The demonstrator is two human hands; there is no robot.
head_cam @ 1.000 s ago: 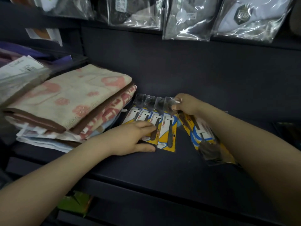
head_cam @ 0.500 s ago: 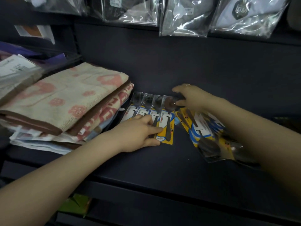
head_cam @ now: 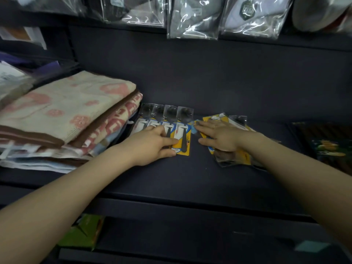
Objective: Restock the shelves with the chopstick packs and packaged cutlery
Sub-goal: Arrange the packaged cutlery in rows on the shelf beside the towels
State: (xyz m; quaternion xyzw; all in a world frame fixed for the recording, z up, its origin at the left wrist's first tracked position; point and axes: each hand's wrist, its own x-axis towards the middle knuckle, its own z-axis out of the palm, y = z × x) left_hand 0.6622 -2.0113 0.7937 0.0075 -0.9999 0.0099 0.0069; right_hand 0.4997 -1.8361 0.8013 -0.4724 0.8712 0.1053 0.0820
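Now the right hand (head_cam: 221,137) lies flat on the loose cutlery packs (head_cam: 234,157) (earlier reaching behind).

Spoon packs between towels and my loose pile

On the shelf (head_cam: 190,180), the overlapping row of spoon packs (head_cam: 171,121) lies just right of the folded towels (head_cam: 66,111); the loose cutlery packs (head_cam: 234,155) lie further right under my right hand (head_cam: 219,136).

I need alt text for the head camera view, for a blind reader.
Two bare hands rest flat on packaged cutlery on a dark shelf: the left hand on an overlapping row of packs, the right hand on a loose pile. Folded towels lie left.

Left hand (head_cam: 150,144), right hand (head_cam: 219,137) flat, palms down
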